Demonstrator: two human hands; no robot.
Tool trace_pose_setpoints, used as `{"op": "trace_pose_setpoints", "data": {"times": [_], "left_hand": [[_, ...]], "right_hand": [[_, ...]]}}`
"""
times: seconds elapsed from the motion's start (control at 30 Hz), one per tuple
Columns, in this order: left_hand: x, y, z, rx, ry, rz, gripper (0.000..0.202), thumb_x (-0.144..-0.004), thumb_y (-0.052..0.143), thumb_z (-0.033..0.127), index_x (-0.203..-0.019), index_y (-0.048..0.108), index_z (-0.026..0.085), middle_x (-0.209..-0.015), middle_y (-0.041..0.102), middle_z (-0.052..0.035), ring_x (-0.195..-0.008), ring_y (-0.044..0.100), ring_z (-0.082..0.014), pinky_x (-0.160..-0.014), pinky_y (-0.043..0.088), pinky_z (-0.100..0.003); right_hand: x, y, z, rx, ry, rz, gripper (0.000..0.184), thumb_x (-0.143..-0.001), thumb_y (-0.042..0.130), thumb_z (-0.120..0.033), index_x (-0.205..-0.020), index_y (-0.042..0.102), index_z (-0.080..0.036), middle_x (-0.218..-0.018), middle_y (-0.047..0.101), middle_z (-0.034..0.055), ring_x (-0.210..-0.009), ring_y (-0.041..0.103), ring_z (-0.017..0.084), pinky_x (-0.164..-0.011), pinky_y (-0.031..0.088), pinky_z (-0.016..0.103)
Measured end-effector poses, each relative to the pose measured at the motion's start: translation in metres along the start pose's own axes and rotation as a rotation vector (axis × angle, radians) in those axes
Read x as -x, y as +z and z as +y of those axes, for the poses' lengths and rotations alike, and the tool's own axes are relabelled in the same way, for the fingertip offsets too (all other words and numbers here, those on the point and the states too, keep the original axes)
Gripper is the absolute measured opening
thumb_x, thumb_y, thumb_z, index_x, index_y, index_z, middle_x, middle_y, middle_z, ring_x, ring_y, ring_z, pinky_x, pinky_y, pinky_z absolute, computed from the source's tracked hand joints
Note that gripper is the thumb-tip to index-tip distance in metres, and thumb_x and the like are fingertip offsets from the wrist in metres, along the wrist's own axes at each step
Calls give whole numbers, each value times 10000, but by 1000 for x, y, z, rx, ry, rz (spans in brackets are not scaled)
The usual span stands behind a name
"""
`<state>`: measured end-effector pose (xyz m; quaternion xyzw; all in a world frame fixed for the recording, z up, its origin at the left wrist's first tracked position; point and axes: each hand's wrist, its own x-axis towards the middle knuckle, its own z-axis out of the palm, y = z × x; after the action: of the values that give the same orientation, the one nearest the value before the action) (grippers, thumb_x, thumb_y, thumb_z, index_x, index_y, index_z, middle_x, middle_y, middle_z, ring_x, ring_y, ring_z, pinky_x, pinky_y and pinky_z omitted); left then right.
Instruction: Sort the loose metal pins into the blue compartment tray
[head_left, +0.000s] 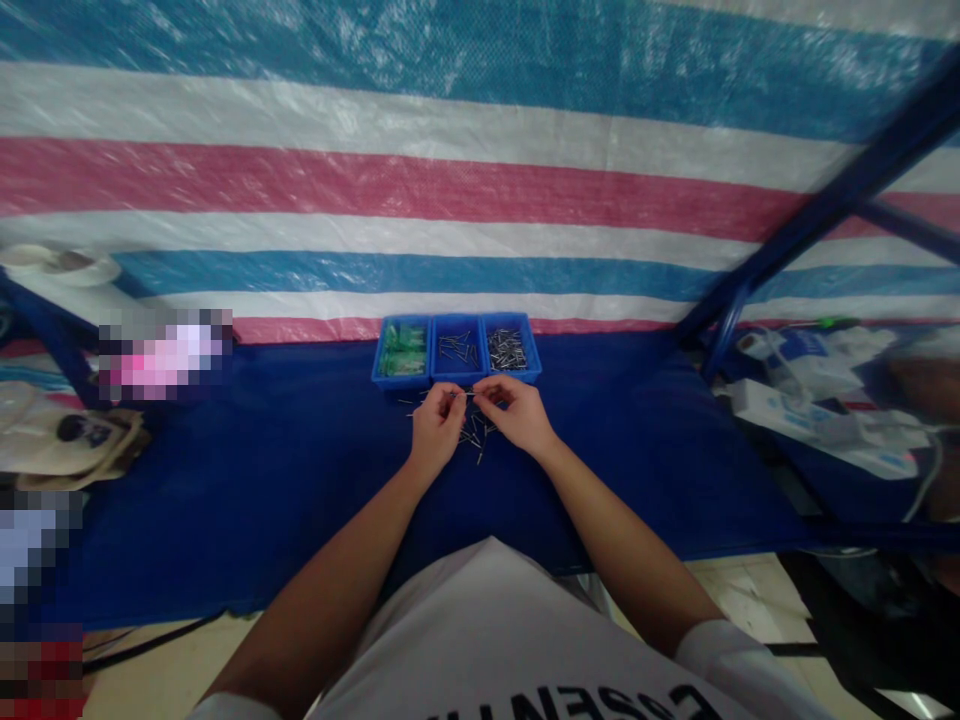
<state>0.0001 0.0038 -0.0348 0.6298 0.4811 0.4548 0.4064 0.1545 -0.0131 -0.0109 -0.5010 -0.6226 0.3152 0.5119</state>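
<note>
My left hand and my right hand are close together over the blue table, fingertips pinched. Between them runs a thin metal rod, an end in each pinch; its exact kind is too small to tell. Under and around my hands several loose thin metal pieces lie scattered. Just beyond stand three joined blue bins. Green packets fill the left bin, some slim metal pieces lie in the middle bin, and the right bin has a denser heap of small metal pieces.
The blue tabletop spreads to both sides. A striped tarp hangs behind it. On the right are a blue metal frame and white boxes with cables. A beige bag sits at the left edge, near blurred-out items.
</note>
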Motion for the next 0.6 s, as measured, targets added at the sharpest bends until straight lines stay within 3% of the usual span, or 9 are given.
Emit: {"op": "trace_pose_setpoints", "data": {"times": [0.27,0.6], "left_hand": [[0,0,1,37,5,-10,229,-883,524,413,-851,580,193,-564,547,47,-490,509,-95,-513,393,-217],[0,0,3,28,9,3,196,-863,564,375,-946,606,202,-569,549,50,-491,504,-93,-501,379,-212]], "right_hand": [[-1,0,0,47,-14,15,120,-801,652,-249,-887,703,-182,-825,710,44,-669,639,137,-649,536,268],[-1,0,1,67,-31,28,119,-830,637,-261,-891,709,-187,-866,722,49,-700,652,141,-669,543,273]]}}
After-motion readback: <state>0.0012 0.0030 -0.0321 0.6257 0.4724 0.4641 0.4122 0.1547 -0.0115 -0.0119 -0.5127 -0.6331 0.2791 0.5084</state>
